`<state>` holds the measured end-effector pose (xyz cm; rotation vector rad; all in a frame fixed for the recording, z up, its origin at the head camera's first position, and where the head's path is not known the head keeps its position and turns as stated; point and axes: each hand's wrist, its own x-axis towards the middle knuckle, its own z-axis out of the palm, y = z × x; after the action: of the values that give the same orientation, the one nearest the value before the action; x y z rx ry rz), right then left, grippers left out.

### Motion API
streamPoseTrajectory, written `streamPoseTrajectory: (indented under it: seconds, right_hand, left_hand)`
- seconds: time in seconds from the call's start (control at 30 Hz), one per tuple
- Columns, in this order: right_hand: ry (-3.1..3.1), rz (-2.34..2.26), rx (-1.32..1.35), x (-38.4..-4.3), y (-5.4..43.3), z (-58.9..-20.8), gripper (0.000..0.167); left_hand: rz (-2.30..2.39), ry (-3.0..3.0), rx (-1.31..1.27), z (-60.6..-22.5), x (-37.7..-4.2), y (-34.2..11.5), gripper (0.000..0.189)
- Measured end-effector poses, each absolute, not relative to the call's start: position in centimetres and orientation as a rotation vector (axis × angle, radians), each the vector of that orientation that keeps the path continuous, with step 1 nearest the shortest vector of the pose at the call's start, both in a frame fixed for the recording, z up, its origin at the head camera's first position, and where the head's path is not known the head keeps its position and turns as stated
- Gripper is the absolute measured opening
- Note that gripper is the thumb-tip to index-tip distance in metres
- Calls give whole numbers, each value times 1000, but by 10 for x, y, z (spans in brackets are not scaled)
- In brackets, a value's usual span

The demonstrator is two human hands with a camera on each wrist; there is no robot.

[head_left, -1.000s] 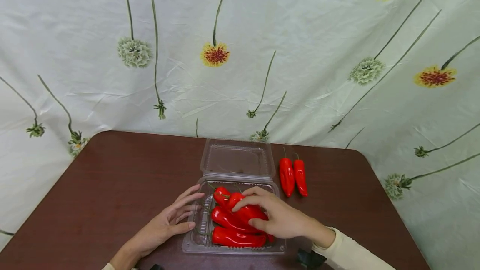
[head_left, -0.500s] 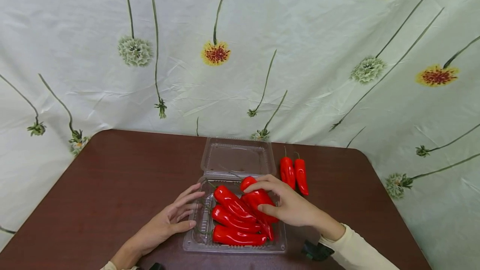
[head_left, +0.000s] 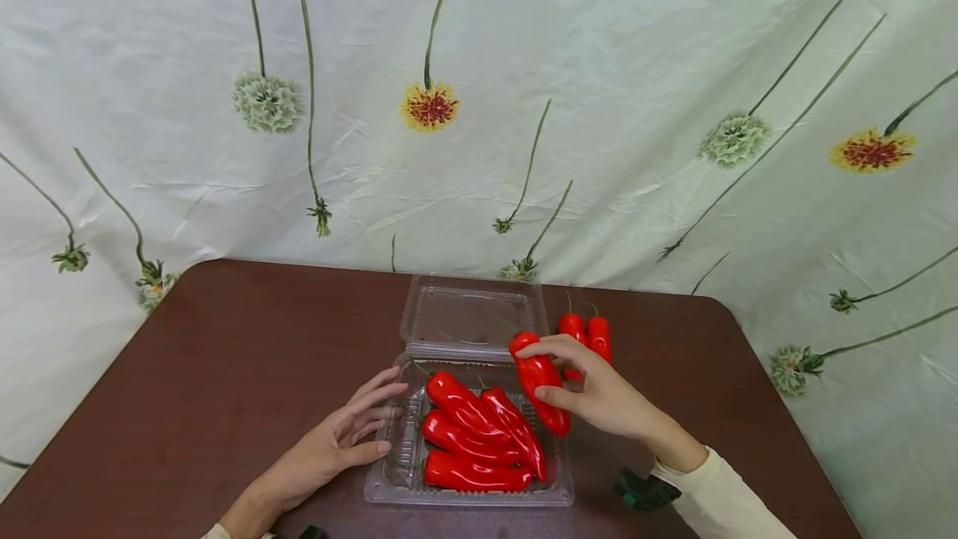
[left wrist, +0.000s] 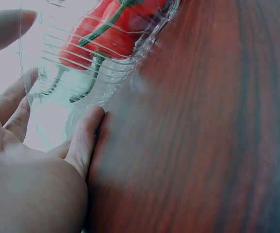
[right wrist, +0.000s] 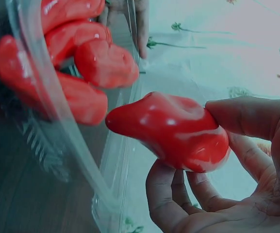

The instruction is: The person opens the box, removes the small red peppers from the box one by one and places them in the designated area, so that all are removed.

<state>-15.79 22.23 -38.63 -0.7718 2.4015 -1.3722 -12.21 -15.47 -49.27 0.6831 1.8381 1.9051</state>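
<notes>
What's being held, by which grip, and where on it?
Right grip pinches a red pepper around its thicker, stem-side half; pointed tip free. Left grip is at the left edge of the clear container, pinching nothing.

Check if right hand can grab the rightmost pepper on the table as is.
Probably not: the right hand grips a red pepper; once freed, it seems close enough to the rightmost pepper, just beyond it.

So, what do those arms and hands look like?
The left hand and right hand are gloveless. The right sleeve is cream, with a small dark device beside it. The left cuff is cream too, near another dark piece; both are cut off by the picture's edge.
</notes>
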Motion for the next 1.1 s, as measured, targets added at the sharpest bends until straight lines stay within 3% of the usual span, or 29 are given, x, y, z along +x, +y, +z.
streamPoseTrajectory:
  seconds: [0.37, 1.1]
  right_hand:
    - [2479, -1407, -748, -173, 243, -389, 49]
    - [2440, -1623, -378, -202, 287, -402, 50]
  left_hand:
    - [1875, 1871, 610, -491, -122, -154, 67]
    - [1894, 1848, 637, -493, -122, -154, 67]
